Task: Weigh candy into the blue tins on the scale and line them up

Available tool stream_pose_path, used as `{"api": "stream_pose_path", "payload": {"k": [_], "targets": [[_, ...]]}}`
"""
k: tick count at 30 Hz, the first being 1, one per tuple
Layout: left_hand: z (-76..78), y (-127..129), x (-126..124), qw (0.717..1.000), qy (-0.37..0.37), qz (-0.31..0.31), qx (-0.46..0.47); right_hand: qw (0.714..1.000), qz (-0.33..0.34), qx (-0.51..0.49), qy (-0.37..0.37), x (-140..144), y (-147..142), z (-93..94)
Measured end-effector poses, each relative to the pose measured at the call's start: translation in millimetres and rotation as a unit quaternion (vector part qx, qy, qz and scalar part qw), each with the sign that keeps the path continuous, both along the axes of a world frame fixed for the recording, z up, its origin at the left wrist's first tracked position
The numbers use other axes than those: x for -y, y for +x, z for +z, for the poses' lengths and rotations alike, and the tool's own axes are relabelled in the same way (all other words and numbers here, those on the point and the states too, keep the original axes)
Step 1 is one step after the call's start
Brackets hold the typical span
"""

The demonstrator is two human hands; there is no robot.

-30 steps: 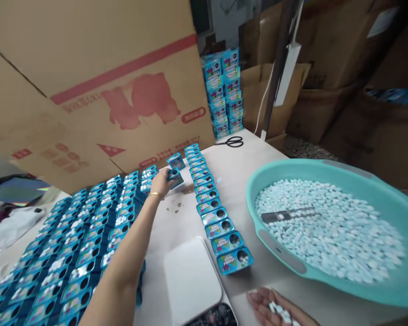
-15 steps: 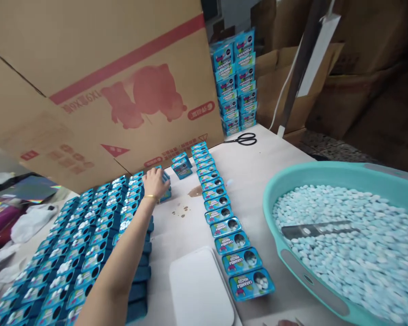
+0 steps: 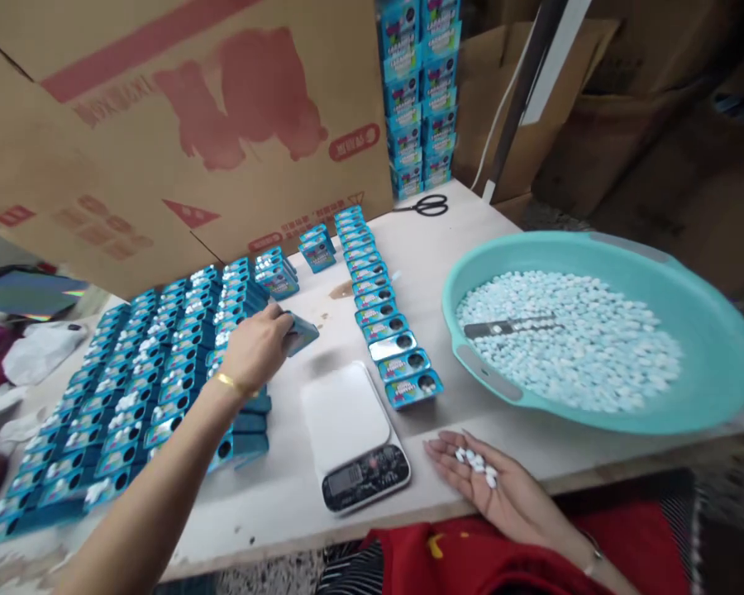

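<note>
**Left Arm Outstretched, Right Palm Up**

Left arm stretched forward from the lower left, forearm bare, thin gold bangle at the wrist. Left hand (image 3: 257, 351) turned back-up, knuckles toward the camera, fingers curled and closed around something small, held just above the surface. Thumb tucked out of sight beneath the fingers.

Right hand (image 3: 480, 483) resting low near the body, palm turned upward and open, fingers (image 3: 441, 446) extended and slightly spread, pointing to the left. Forearm angled in from the lower right, wrist ringed by a thin bracelet. Both arms well apart, left reaching far ahead, right drawn in close.
</note>
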State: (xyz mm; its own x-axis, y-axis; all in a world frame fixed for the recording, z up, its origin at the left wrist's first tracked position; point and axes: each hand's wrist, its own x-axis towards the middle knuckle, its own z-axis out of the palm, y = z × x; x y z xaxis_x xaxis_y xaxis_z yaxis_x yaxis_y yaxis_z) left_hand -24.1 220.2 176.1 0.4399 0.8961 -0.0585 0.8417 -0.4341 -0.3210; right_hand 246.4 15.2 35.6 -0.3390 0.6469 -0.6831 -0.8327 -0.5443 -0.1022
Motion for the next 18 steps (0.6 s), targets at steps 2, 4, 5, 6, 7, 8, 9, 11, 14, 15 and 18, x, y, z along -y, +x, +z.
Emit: {"api": "stream_pose_path", "payload": {"k": [2, 4, 5, 6, 7, 8, 9, 11, 14, 15, 18], "targets": [[4.6, 17, 41, 0.999, -0.030, -0.045, 0.003, 1.000, 0.014, -0.003, 0.011, 4, -2, 6.1], [-0.3, 33, 71, 0.996, -0.060, -0.070, 0.006, 0.999, 0.028, -0.009, 0.016, 9, -5, 11.4], [-4.9, 39, 81, 0.994, -0.075, -0.075, 0.005, 0.999, 0.035, -0.013, 0.017, 12, -6, 13.5], [-9.6, 44, 88, 0.993, -0.088, -0.076, 0.004, 0.999, 0.040, -0.016, 0.018, 16, -7, 15.3], [-13.5, 47, 92, 0.992, -0.098, -0.075, 0.005, 0.999, 0.045, -0.019, 0.019, 19, -8, 16.9], [-15.9, 50, 95, 0.992, -0.102, -0.076, 0.011, 0.998, 0.049, -0.023, 0.021, 22, -9, 18.4], [-16.6, 52, 98, 0.992, -0.096, -0.077, 0.025, 0.998, 0.051, -0.026, 0.022, 25, -9, 19.7], [-14.2, 56, 108, 0.992, -0.052, -0.080, 0.079, 0.998, 0.053, -0.032, 0.023, 29, -10, 22.5], [-13.9, 71, 139, 0.972, -0.020, -0.115, 0.203, 0.998, 0.041, -0.043, 0.033, 33, -12, 26.0], [-18.0, 78, 153, 0.960, -0.052, -0.137, 0.239, 0.997, 0.033, -0.051, 0.041, 35, -13, 26.5], [-43.5, 104, 194, 0.921, -0.194, -0.180, 0.285, 0.994, 0.011, -0.082, 0.065, 39, -15, 24.2]]}}
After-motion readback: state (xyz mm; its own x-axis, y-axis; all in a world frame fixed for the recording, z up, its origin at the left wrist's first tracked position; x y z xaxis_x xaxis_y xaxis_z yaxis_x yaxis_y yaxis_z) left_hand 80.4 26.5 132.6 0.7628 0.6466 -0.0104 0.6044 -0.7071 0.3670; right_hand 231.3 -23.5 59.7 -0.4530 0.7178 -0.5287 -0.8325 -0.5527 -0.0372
